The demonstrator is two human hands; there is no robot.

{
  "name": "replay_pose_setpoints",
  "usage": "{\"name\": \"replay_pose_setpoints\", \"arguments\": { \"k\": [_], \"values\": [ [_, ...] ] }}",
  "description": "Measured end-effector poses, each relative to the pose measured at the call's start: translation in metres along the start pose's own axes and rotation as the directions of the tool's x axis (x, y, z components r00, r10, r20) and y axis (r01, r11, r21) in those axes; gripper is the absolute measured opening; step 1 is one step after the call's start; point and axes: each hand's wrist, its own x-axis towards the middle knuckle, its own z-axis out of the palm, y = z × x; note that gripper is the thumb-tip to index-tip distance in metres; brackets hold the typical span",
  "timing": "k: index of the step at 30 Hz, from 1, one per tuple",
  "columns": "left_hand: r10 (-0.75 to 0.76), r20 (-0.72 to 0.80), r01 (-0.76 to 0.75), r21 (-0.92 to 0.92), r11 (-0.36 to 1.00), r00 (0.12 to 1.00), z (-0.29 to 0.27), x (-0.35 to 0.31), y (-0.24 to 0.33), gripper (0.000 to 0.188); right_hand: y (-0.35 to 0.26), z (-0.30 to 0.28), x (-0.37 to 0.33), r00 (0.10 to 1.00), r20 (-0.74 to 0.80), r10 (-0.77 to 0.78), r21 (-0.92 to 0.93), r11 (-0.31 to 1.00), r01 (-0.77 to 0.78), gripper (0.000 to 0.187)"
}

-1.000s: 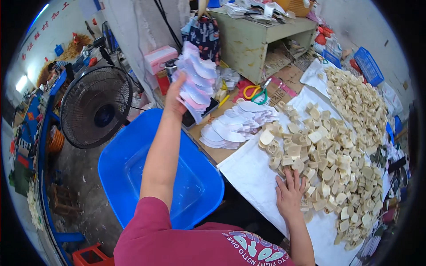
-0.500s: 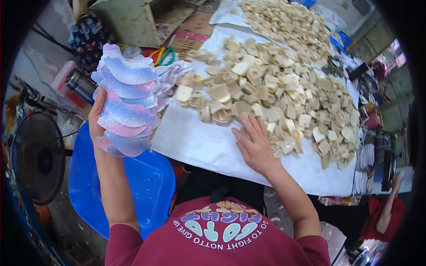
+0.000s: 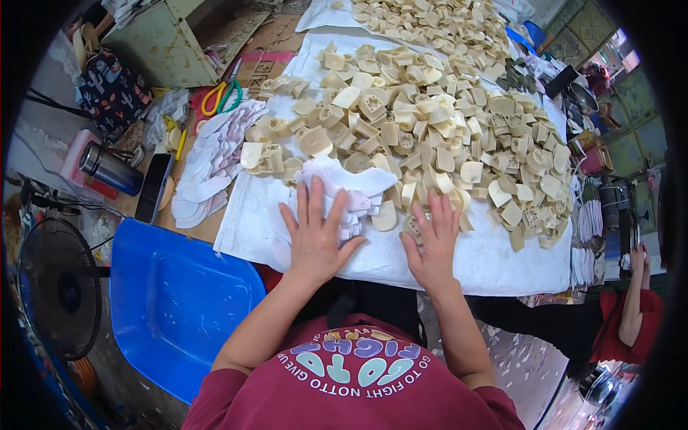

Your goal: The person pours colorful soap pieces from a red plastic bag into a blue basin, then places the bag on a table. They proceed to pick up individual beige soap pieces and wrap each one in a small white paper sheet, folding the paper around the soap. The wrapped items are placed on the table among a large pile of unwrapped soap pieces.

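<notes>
A black fan stands at far left, then a flask, a blue tub and a phone. White pieces lie overlapping, scissors just beyond them. The left hand rests palm down, fingers wide, on a second batch on the white sheet. The right hand, thumb spread wide, reaches the near edge of the heaped beige blocks. A person is at far right.
</notes>
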Motion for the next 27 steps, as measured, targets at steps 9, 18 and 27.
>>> {"name": "replay_pose_setpoints", "arguments": {
  "k": [9,18,27],
  "values": [
    [-0.417,-0.343,-0.140,-0.885,0.445,0.842,-0.004,0.002,-0.031,0.083,-0.040,0.002,0.008,0.972,-0.186,-0.142,0.308,0.931,0.195,0.044],
    [-0.697,-0.230,-0.243,-0.967,0.083,0.679,-0.016,0.004,-0.054,0.056,-0.113,0.054,0.003,0.913,0.148,-0.380,0.478,0.836,0.270,0.041],
    [-0.605,0.458,0.697,-0.677,0.238,0.652,-0.070,-0.086,-0.080,0.025,-0.099,0.061,-0.001,0.928,0.082,-0.364,0.553,0.791,0.262,0.038]
  ]
}}
